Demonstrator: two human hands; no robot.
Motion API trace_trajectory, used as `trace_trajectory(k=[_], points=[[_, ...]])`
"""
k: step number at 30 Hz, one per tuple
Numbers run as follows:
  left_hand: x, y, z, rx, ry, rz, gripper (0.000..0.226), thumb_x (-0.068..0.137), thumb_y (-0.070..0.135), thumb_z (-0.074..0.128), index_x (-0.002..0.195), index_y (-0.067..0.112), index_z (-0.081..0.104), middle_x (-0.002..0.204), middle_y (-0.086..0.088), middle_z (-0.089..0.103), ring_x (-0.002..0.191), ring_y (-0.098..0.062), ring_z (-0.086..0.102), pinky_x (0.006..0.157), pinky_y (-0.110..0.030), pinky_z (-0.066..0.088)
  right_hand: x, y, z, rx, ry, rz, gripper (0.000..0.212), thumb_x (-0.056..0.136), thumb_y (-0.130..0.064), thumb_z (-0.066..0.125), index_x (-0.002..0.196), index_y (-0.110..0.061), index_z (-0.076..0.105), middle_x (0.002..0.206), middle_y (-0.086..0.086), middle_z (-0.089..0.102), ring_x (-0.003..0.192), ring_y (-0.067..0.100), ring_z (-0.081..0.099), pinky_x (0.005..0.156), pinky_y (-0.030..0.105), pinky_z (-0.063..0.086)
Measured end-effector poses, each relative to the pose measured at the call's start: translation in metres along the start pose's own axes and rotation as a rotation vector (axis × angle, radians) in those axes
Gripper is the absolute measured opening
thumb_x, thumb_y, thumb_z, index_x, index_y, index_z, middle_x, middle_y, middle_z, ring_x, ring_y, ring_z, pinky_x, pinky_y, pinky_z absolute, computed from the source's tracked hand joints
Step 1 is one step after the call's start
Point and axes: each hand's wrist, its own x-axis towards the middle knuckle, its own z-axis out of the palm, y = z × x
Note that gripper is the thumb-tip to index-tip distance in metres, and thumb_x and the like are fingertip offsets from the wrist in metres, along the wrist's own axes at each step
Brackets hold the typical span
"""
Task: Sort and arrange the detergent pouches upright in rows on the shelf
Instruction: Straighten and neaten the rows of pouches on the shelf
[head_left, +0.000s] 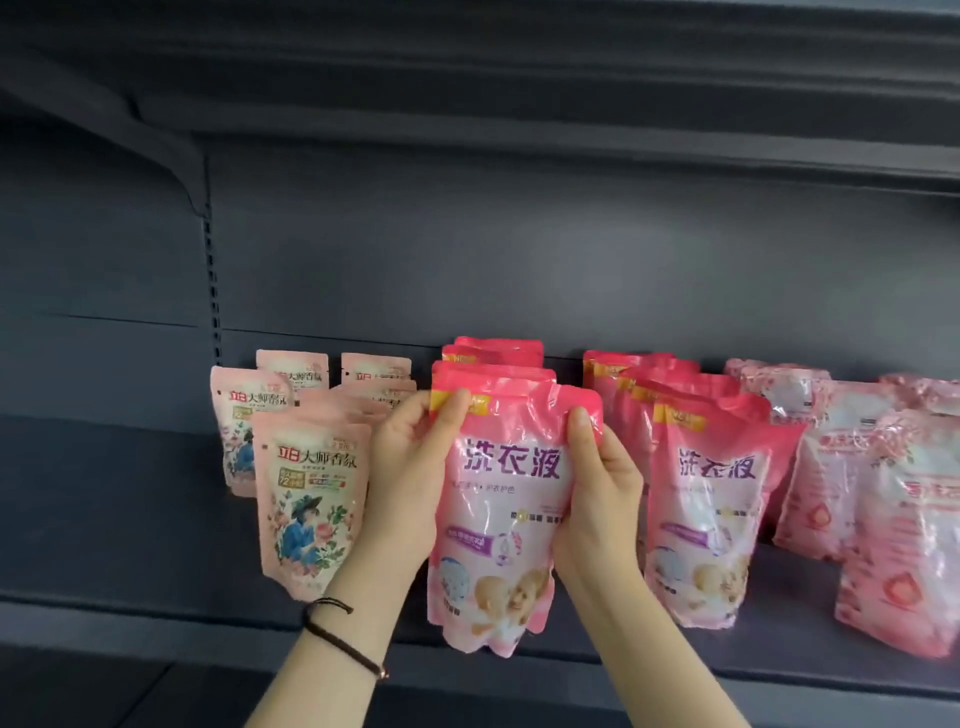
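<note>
Starting left of the fingers, what stands there?

Rows of pale floral pouches (309, 499), upright on the dark shelf (130, 613), just beside the left hand (410, 467). A dark cord bracelet (340, 642) circles that wrist.

And that hand's fingers?

Its thumb presses the front of the bright pink pouch (498, 525) at the top left corner. The other fingers are curled behind it, pinching.

Where is that pouch?

Between both hands, upright, in front of a row of like pouches. Its bottom hangs at the shelf's front edge; whether it rests there I cannot tell.

The right hand (597, 499)?

Thumb on the front near the top right corner, fingers wrapped behind the right edge. Just right of them stands a second bright pink row (706, 514), then paler pouches (893, 525) with red prints.
</note>
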Motion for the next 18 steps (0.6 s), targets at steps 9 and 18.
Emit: trace_trajectory(k=[9, 18], points=[[-0.081, -0.086, -0.028, 0.352, 0.055, 0.330, 0.072, 0.081, 0.049, 0.067, 0.143, 0.044, 0.031, 0.147, 0.008, 0.041, 0.132, -0.008, 0.044, 0.100, -0.037, 0.046, 0.002, 0.017, 0.003, 0.006, -0.069, -0.020, 0.020, 0.083, -0.036, 0.066, 0.083, -0.018, 0.074, 0.082, 0.002, 0.072, 0.073, 0.014, 0.068, 0.064, 0.029, 0.057], [-0.081, -0.110, -0.022, 0.081, 0.004, 0.170, 0.068, 0.080, 0.007, 0.072, 0.138, 0.026, 0.044, 0.134, 0.005, 0.051, 0.124, -0.018, 0.054, 0.092, -0.053, 0.051, -0.006, 0.011, -0.014, -0.313, -0.187, -0.131, 0.020, 0.094, -0.043, 0.054, 0.100, -0.027, 0.065, 0.097, -0.004, 0.070, 0.091, 0.012, 0.067, 0.078, 0.027, 0.055]])
